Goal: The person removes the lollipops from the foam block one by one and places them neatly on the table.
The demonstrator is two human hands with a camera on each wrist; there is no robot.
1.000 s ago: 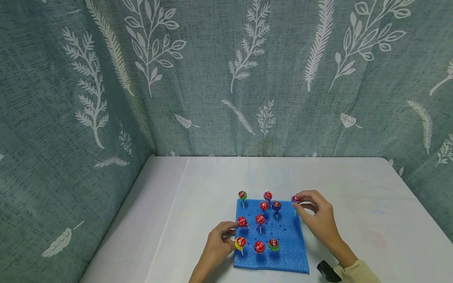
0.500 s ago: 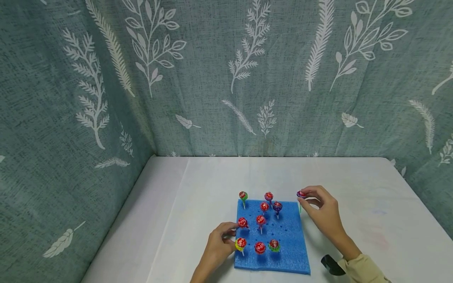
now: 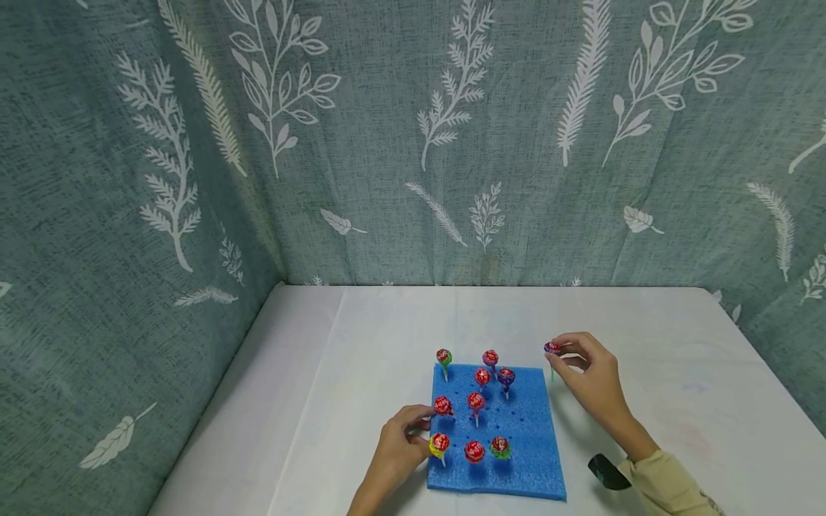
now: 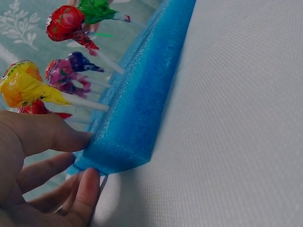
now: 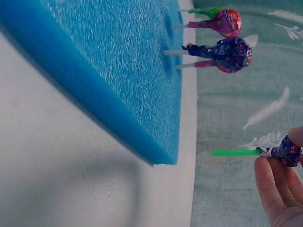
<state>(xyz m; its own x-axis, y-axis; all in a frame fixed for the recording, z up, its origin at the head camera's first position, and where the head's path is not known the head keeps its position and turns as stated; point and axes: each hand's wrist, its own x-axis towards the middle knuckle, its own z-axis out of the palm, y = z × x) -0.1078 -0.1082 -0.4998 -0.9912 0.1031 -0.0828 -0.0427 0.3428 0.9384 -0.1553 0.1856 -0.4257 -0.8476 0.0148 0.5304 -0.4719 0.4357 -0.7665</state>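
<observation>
My right hand (image 3: 594,373) pinches a purple-and-red wrapped lollipop (image 5: 286,150) by its head. Its green stick (image 5: 234,152) points down, free of the foam, just beyond the far right corner. My left hand (image 3: 398,443) holds the left edge of the blue foam board (image 3: 532,459), thumb (image 4: 75,139) on the upper edge and fingers lower at the side. Close to that thumb stands a yellow-wrapped lollipop (image 4: 26,85). A red lollipop (image 3: 442,405) stands farther up the same side. Several more stand in the board, including a dark purple one (image 5: 232,52) and a green-wrapped one (image 3: 500,447).
The board lies on a white table (image 3: 348,358). Small holes dot the foam between the sticks. A black device (image 3: 609,472) sits by the right sleeve (image 3: 665,484). Behind and to the left hangs a green leaf-patterned curtain (image 3: 387,143).
My right hand has risen and moved slightly right and away, carrying the purple-and-red lollipop off the board's far right corner. My left hand stays at the foam board's edge.
</observation>
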